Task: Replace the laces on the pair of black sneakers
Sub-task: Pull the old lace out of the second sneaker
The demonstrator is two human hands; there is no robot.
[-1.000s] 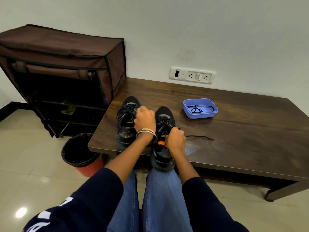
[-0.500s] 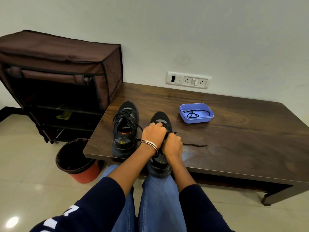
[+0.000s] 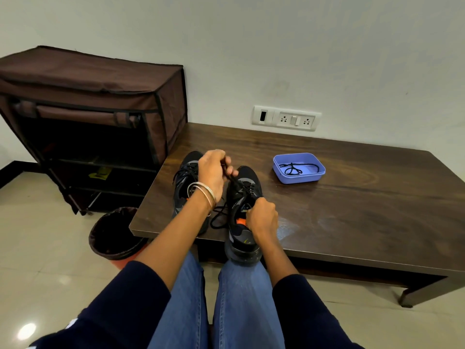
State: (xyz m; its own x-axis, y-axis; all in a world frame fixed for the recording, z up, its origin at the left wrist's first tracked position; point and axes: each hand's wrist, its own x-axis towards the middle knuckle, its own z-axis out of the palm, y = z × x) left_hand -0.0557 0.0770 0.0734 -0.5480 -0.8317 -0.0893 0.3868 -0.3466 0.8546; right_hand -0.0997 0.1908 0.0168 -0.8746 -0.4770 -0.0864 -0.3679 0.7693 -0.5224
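Two black sneakers stand side by side at the near edge of a dark wooden table point(image 3: 352, 210), toes toward the wall. My left hand point(image 3: 214, 172) is raised above the toe of the right sneaker point(image 3: 242, 210), fingers pinched on its black lace point(image 3: 232, 178), which runs taut down to the eyelets. A loose loop of that lace lies between the shoes. My right hand point(image 3: 261, 217) grips the right sneaker at its collar, by the orange lining. The left sneaker point(image 3: 185, 182) is laced and partly hidden behind my left wrist.
A blue plastic tray point(image 3: 280, 176) holding a coiled black lace sits further back on the table. A brown fabric shoe rack point(image 3: 95, 122) stands to the left, a bin point(image 3: 113, 235) with a dark liner below the table corner. A socket panel point(image 3: 285, 118) is on the wall.
My left hand has risen and moved toward the toe, drawing the lace up from the right sneaker. The stray lace end on the table to the right is gone. The right hand has shifted little.
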